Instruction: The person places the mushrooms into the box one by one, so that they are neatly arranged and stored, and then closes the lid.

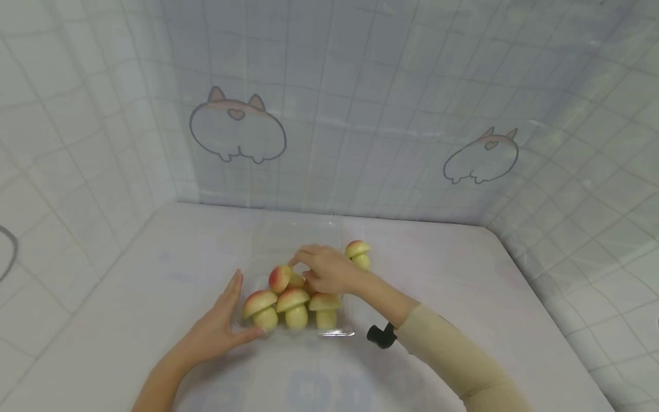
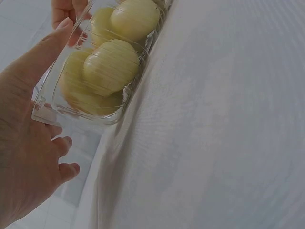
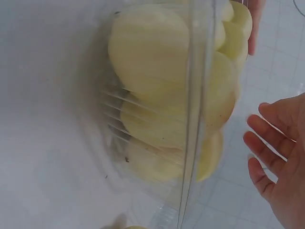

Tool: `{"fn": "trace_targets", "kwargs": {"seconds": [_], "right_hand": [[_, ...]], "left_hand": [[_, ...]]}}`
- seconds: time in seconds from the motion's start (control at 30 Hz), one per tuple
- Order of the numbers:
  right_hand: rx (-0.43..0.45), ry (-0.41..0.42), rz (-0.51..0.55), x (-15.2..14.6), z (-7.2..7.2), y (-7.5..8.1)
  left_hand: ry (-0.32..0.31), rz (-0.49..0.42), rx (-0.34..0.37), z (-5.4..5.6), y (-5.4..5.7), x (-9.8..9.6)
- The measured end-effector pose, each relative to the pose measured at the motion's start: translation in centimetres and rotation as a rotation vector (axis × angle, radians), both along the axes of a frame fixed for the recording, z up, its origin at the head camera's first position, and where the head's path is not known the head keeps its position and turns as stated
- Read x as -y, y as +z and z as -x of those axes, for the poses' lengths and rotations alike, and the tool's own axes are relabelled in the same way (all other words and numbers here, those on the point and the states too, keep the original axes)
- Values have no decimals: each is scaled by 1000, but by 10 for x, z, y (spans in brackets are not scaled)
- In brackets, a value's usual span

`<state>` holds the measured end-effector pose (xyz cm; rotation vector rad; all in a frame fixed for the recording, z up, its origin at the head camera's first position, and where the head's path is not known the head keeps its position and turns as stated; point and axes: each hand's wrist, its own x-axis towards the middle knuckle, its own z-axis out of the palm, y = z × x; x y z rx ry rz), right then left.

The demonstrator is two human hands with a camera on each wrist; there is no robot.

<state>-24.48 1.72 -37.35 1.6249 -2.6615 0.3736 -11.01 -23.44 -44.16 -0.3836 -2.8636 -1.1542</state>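
Observation:
A clear plastic clamshell box (image 1: 337, 333) lies on the table, its lid (image 1: 298, 229) folded back towards the wall. Inside sit several yellow mushroom-shaped pieces with reddish caps; a front one (image 1: 295, 312) stands upright and an upper one (image 1: 280, 279) lies tilted. My left hand (image 1: 216, 326) is at the box's left side, thumb along the front corner and fingers spread; the left wrist view shows the thumb (image 2: 45, 50) at the rim. Over the box's back right part is my right hand (image 1: 326, 268), its fingers loosely bent with nothing between them in the right wrist view.
Another mushroom-shaped piece (image 1: 360, 257) stands outside the box, just beyond my right hand. Something small and black (image 1: 381, 336) shows beside my right sleeve. Tiled-pattern walls (image 1: 360, 171) with cartoon drawings surround the white table (image 1: 437, 257) at the back and sides.

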Motion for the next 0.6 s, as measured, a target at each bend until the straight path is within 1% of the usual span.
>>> {"fn": "trace_targets", "kwargs": {"seconds": [0.1,0.2,0.43,0.6], "right_hand": [[13,7,8,-5,0,1],[29,10,30,-12,0,-1],[83,-10,172,-33,3,-8],[52,-36,250,-46,5,-10]], "left_hand": [[1,0,-4,0,1,0],[-4,0,-8,0,-1,0],[-6,-7,-7,-2,-4,2],[-3,9,-12,-3,-4,4]]}}
